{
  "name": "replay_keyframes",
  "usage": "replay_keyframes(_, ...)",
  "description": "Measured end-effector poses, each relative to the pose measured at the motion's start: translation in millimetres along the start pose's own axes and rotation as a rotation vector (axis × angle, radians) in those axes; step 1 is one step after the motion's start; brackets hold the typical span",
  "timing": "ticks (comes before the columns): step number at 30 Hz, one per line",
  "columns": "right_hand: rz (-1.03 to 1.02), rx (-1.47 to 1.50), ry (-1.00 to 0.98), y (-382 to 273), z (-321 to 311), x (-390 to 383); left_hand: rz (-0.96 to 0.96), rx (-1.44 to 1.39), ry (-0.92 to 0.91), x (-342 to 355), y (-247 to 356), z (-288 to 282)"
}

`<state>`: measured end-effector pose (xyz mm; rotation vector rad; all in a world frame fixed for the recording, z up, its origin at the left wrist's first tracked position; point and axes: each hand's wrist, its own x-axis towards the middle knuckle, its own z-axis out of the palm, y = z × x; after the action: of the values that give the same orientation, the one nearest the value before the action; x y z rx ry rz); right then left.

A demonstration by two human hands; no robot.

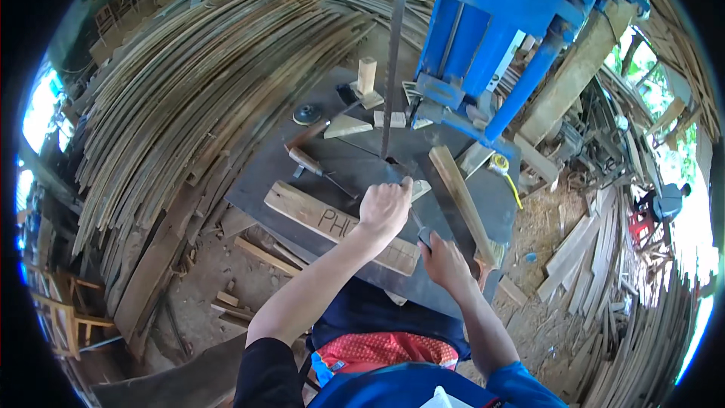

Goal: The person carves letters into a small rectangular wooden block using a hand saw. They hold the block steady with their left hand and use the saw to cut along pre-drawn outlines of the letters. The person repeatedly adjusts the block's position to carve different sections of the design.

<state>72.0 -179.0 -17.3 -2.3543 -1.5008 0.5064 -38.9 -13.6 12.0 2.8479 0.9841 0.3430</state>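
Note:
Over the saw table, my left hand is closed, fingers curled; what they hold is hidden. A small pale wood piece shows just beside its fingertips. My right hand, nearer to me, is wrapped round a slim tool with a dark handle. Its thin metal shaft runs toward my left hand; its exact kind is unclear. Below my left wrist lies a thick wooden board with dark lettering. Ahead of my hands stands the upright bandsaw blade.
The blue bandsaw frame towers behind the table. On the tabletop lie wood-handled tools, a round dark disc, a long wooden bar and a yellow tape measure. Long planks fill the left side. A person sits far right.

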Motion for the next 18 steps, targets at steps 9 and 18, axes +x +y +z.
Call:
replay_keyframes(9, -0.051, 0.047, 0.013, -0.3, 12.0, -20.4, -0.159, 0.021, -0.054, 0.1, -11.1, -4.9)
replay_keyframes(18, -0.052, 0.155, 0.129, -9.6, 39.3, 15.1, -0.045, 0.007, -0.045, 8.5, 3.2, -0.2)
